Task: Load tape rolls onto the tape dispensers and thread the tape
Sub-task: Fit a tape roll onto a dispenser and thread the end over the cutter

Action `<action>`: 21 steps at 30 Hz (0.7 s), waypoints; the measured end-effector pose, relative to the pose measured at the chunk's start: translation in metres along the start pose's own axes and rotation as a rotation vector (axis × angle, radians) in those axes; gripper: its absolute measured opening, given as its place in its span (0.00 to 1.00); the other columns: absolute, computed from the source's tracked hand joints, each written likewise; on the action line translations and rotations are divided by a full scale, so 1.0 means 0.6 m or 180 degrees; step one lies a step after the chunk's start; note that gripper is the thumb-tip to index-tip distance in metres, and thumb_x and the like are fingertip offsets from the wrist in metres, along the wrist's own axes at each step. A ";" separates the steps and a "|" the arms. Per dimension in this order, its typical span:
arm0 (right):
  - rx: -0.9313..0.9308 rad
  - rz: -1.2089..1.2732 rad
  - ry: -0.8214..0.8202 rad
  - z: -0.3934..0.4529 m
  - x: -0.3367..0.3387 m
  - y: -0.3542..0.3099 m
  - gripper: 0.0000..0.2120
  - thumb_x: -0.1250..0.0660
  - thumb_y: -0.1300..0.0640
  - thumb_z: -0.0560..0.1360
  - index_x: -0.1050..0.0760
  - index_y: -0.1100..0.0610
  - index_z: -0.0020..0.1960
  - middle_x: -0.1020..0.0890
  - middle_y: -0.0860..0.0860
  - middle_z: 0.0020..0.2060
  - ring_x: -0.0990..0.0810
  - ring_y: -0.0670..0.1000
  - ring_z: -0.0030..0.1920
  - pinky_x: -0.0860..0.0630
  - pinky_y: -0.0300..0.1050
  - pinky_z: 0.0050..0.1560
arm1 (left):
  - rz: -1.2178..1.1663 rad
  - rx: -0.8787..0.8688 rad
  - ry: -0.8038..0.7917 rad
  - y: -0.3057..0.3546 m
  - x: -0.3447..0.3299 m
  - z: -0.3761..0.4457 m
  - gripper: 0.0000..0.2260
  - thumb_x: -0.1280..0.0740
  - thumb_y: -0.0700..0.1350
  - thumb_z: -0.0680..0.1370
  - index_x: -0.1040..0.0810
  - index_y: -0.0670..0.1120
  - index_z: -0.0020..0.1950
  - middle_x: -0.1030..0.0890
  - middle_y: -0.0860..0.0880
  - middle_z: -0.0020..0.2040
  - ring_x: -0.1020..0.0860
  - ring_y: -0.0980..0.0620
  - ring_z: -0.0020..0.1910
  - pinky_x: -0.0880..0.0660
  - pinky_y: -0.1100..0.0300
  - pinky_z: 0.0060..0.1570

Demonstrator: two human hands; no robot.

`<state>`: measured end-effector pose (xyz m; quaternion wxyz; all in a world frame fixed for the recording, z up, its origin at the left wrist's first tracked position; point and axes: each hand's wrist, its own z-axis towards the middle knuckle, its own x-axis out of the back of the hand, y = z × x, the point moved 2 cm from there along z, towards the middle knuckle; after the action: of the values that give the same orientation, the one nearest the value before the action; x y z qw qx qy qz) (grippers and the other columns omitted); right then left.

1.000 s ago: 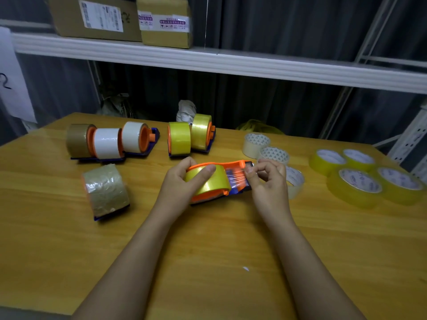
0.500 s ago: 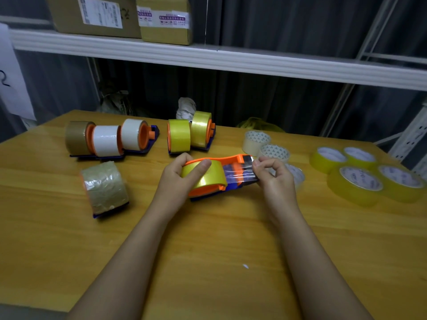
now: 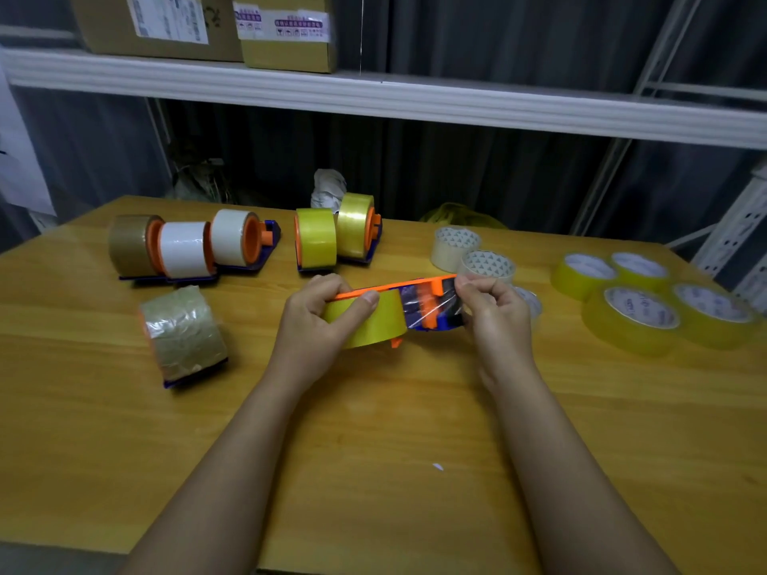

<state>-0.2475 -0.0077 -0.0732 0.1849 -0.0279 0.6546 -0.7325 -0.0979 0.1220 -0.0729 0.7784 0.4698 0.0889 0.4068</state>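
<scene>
An orange and blue tape dispenser (image 3: 419, 287) carries a yellow tape roll (image 3: 373, 325) and is held above the middle of the wooden table (image 3: 373, 429). My left hand (image 3: 319, 325) grips the roll end, thumb lying across the yellow tape. My right hand (image 3: 494, 313) pinches the free end of the tape strip (image 3: 436, 311), which is stretched over the dispenser's front. Several loaded dispensers stand at the back left: brown and white rolls (image 3: 182, 249), yellow rolls (image 3: 332, 236), and a crinkled brown roll (image 3: 184, 334) nearer me.
Loose clear rolls (image 3: 471, 253) lie just behind my right hand. Several loose yellow rolls (image 3: 639, 313) lie at the right edge. A white shelf (image 3: 373, 97) with cardboard boxes (image 3: 286, 31) hangs over the table's far side. A metal rack (image 3: 743, 238) stands at the right.
The dispenser has risen slightly and tilted more level. My right hand has drawn the tape strip further out to the right over the dispenser's front end. My left hand keeps its grip.
</scene>
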 end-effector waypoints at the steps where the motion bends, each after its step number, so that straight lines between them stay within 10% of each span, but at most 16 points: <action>1: 0.0087 -0.0131 0.0003 -0.001 0.001 -0.001 0.08 0.31 0.59 0.76 0.25 0.56 0.39 0.20 0.47 0.49 0.19 0.43 0.45 0.20 0.44 0.47 | 0.0004 0.0009 -0.0007 0.000 0.000 0.000 0.20 0.35 0.59 0.71 0.28 0.42 0.36 0.26 0.40 0.37 0.26 0.46 0.40 0.32 0.58 0.35; 7: 0.0530 -0.0460 -0.0112 -0.009 0.003 -0.016 0.05 0.31 0.57 0.76 0.25 0.57 0.43 0.18 0.45 0.40 0.18 0.38 0.38 0.23 0.33 0.36 | -0.0212 0.0260 0.0031 0.003 0.000 -0.002 0.13 0.32 0.52 0.74 0.28 0.46 0.34 0.25 0.57 0.31 0.25 0.61 0.32 0.33 0.69 0.29; 17: 0.0450 -0.0440 -0.0226 0.002 0.003 -0.003 0.07 0.35 0.58 0.78 0.28 0.53 0.42 0.19 0.45 0.48 0.19 0.50 0.53 0.21 0.52 0.53 | -0.0531 0.0551 0.0414 0.003 0.008 0.007 0.20 0.34 0.55 0.73 0.24 0.36 0.40 0.26 0.47 0.34 0.27 0.56 0.33 0.34 0.60 0.32; 21: 0.0383 -0.0459 -0.0100 0.007 0.007 -0.001 0.07 0.37 0.58 0.80 0.28 0.54 0.43 0.18 0.48 0.47 0.19 0.48 0.48 0.20 0.42 0.44 | -0.0626 0.0545 0.0265 0.010 0.009 0.006 0.18 0.34 0.55 0.73 0.24 0.39 0.38 0.26 0.49 0.34 0.26 0.56 0.34 0.34 0.57 0.36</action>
<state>-0.2506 -0.0129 -0.0727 0.1433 -0.0752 0.6027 -0.7814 -0.0960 0.1250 -0.0648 0.7672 0.5063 0.2012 0.3386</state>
